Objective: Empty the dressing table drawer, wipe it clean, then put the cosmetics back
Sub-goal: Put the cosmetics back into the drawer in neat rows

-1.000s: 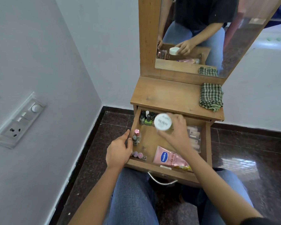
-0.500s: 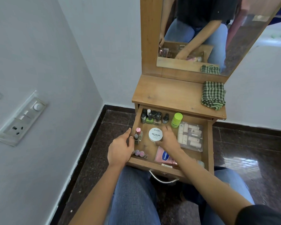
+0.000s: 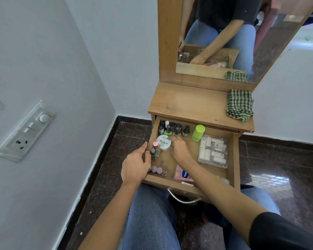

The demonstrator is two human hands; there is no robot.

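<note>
The wooden drawer (image 3: 233,159) of the dressing table stands pulled out over my lap, with cosmetics inside. My left hand (image 3: 135,166) grips the drawer's left wall near the front corner. My right hand (image 3: 179,150) reaches in, its fingers closed on the right edge of a round white nail-polish jar (image 3: 163,141) that rests on the drawer floor at back left. A row of small dark bottles (image 3: 172,128) lines the back. A lime-green bottle (image 3: 198,132), a clear pack of tubes (image 3: 213,152), a pink lotion tube (image 3: 182,175) and pink polish bottles (image 3: 155,147) lie around it.
A folded green checked cloth (image 3: 239,105) lies on the right of the wooden tabletop (image 3: 188,105), below the mirror (image 3: 224,33). A wall with a switchboard (image 3: 25,130) is close on the left. The drawer's metal handle (image 3: 181,200) hangs above my knees, over a dark tiled floor.
My right hand brought the white jar down from above the drawer, set it on the drawer floor, then slid it toward the back left. My left hand stayed on the drawer's left wall.
</note>
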